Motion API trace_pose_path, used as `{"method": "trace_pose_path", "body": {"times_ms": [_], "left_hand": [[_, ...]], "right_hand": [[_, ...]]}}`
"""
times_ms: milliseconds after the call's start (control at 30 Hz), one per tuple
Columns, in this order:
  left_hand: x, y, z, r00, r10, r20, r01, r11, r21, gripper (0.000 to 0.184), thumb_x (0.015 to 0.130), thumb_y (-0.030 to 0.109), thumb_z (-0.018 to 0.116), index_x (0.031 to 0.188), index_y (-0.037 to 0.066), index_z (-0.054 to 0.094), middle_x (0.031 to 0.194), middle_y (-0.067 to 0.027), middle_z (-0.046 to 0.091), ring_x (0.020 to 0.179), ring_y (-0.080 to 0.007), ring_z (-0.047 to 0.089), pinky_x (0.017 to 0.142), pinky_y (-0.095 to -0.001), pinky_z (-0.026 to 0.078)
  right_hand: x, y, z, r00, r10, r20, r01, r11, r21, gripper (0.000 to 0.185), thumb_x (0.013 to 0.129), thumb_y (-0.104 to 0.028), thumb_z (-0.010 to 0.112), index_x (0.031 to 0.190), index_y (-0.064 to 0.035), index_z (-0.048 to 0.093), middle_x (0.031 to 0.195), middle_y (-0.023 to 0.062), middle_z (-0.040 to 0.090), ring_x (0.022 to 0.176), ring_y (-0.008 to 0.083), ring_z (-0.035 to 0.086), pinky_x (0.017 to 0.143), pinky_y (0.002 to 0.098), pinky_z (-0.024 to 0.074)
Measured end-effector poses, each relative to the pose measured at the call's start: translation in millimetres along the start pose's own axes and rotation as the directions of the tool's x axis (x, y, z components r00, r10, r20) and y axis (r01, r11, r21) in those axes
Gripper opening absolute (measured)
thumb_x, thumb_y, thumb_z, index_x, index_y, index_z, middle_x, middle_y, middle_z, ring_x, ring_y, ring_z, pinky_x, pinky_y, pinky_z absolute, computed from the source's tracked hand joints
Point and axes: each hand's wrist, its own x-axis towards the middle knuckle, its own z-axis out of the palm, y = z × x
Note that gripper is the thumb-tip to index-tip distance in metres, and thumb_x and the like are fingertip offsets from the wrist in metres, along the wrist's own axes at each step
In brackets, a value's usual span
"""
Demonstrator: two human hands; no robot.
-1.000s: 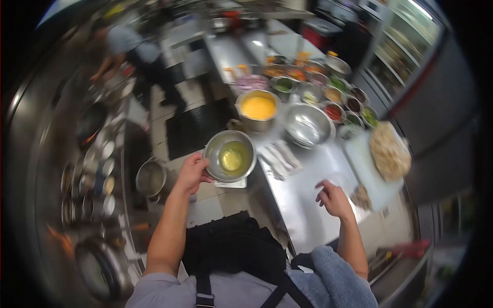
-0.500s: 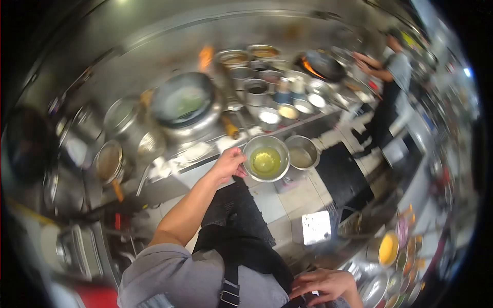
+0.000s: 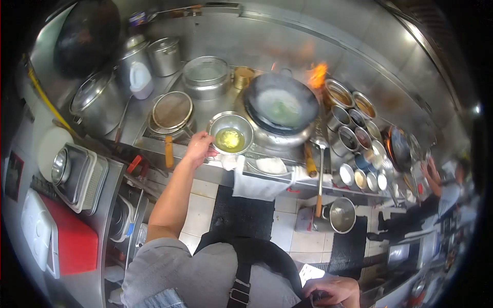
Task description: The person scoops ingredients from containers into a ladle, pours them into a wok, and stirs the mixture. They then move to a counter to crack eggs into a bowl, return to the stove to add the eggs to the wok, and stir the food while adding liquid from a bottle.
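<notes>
My left hand (image 3: 199,149) grips the left rim of a steel bowl (image 3: 230,133) with yellowish liquid in it, held over the front edge of the stove. Behind the bowl and to its right, a wok (image 3: 281,104) with pale, steaming contents and something green sits on a burner. A round strainer (image 3: 172,110) with a wooden handle lies just left of the bowl. Low at the right of my body, my right hand (image 3: 334,290) has bent fingers beside the dark apron strap; whether it holds anything is hidden.
Flame (image 3: 317,75) rises behind the wok. Sauce containers (image 3: 347,137) stand to its right, near a ladle (image 3: 320,174). A white cloth (image 3: 255,184) hangs at the stove edge. A co-worker (image 3: 442,197) stands far right. A red cooler (image 3: 75,237) is at left.
My view has turned left from the steel prep table to the stove. The bowl has stayed in my left hand and is over the stove edge. My right hand has come in beside my body.
</notes>
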Motion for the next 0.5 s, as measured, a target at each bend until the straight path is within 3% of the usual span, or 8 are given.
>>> {"method": "trace_pose_path", "body": {"times_ms": [133,200,267,333,400,500], "left_hand": [[23,18,-81,0.992,0.003,-0.129,-0.002,1.000,0.003,0.013,0.090,0.014,0.057,0.087,0.007,0.047,0.073,-0.0061,0.056,0.056,-0.0175,0.064,0.049,-0.0279,0.056],[33,19,-121,0.982,0.021,-0.186,-0.029,0.999,-0.039,0.012,0.090,0.014,0.057,0.087,0.008,0.047,0.073,-0.0057,0.056,0.056,-0.0168,0.064,0.048,-0.0274,0.055],[41,19,-158,0.971,0.022,-0.240,-0.046,0.995,-0.093,0.011,0.090,0.014,0.057,0.087,0.008,0.047,0.074,-0.0059,0.057,0.055,-0.0172,0.064,0.047,-0.0276,0.055],[41,21,-193,0.949,0.015,-0.316,-0.045,0.995,-0.091,0.011,0.090,0.013,0.056,0.088,0.008,0.047,0.074,-0.0063,0.057,0.055,-0.0184,0.064,0.047,-0.0289,0.055],[43,13,-230,0.913,0.012,-0.408,-0.067,0.991,-0.120,0.010,0.090,0.013,0.056,0.089,0.007,0.048,0.076,-0.0073,0.058,0.055,-0.0195,0.064,0.046,-0.0291,0.055],[41,-5,-278,0.855,0.034,-0.517,-0.130,0.980,-0.150,0.010,0.090,0.012,0.056,0.091,0.005,0.049,0.079,-0.0100,0.059,0.055,-0.0211,0.064,0.046,-0.0296,0.054]], "right_hand": [[48,-3,-51,0.996,0.088,0.009,-0.087,0.995,-0.041,0.038,0.083,-0.004,0.069,0.119,-0.0035,0.057,0.117,0.0133,0.061,0.106,0.0281,0.061,0.089,0.0358,0.0483],[86,-11,-78,0.999,0.042,0.008,-0.041,0.999,-0.026,0.029,0.087,-0.004,0.065,0.115,-0.0029,0.060,0.112,0.0138,0.064,0.104,0.0282,0.062,0.088,0.0359,0.0486],[119,-10,-107,0.994,0.107,0.022,-0.108,0.994,0.027,0.022,0.091,-0.003,0.058,0.113,-0.0029,0.061,0.107,0.0134,0.065,0.103,0.0281,0.063,0.086,0.0347,0.0485],[158,-22,-134,0.987,0.139,0.079,-0.139,0.990,-0.007,0.018,0.094,-0.004,0.052,0.110,-0.0025,0.062,0.102,0.0129,0.066,0.099,0.0281,0.063,0.083,0.0338,0.0484],[189,-15,-157,0.970,0.045,0.240,-0.065,0.995,0.078,0.019,0.094,-0.013,0.059,0.110,-0.0022,0.061,0.103,0.0131,0.065,0.097,0.0298,0.063,0.081,0.0346,0.0490],[226,-35,-192,0.926,0.063,0.372,-0.090,0.994,0.056,0.017,0.098,-0.010,0.050,0.110,-0.0018,0.060,0.103,0.0135,0.065,0.098,0.0291,0.063,0.082,0.0335,0.0479]]}}
